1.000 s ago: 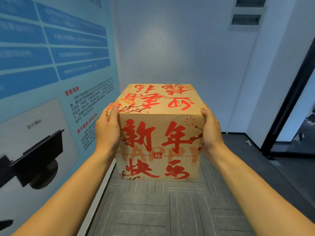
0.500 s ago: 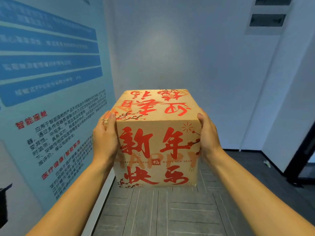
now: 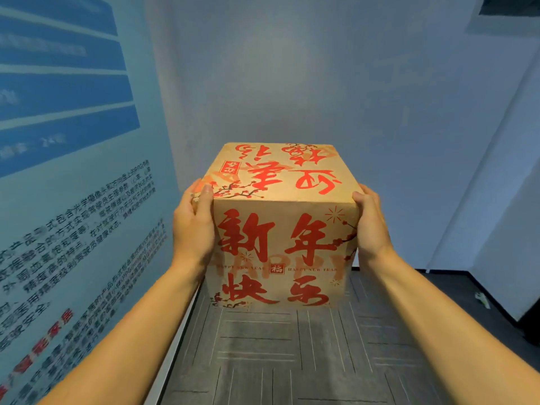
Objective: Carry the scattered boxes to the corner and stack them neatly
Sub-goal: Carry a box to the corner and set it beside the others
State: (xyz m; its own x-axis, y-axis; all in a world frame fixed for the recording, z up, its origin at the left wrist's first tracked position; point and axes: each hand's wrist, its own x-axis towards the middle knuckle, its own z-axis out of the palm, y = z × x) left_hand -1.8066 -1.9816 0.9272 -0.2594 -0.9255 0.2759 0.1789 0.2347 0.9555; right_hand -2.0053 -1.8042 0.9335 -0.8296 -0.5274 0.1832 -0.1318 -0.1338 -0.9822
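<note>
1. White wall (image 3: 321, 83) fills the far side. It meets the left wall in a corner, straight ahead.
2. Blue poster (image 3: 73, 171) covers the left wall: dark blue bars up top, blocks of small print below, red headings low down. The print is too blurred to read.
3. Floor (image 3: 292, 352) is grey carpet tile with thin line patterns. A pale skirting strip (image 3: 172, 355) runs along the foot of the poster wall.
4. Box (image 3: 283, 229) is brown cardboard, cube-like, with big red characters on the top and near face and "HAPPY NEW YEAR" in small print across the middle. It is held up in the air at mid-frame, clear of the floor, upright, in front of the corner.
5. Two bare forearms reach in from the bottom edge, one on each side of the box.
6. Left hand (image 3: 193, 226) is on the box's left side. Grip: palm pressed flat on the side, thumb hooked over the near edge up by the top corner.
7. Right hand (image 3: 372, 226) is on the box's right side. Grip is the same, palm pressed on, thumb on the near top corner, fingers mostly hidden behind the box.
8. Small pale scrap (image 3: 482, 299) lies on the floor at far right, well apart from the box.
</note>
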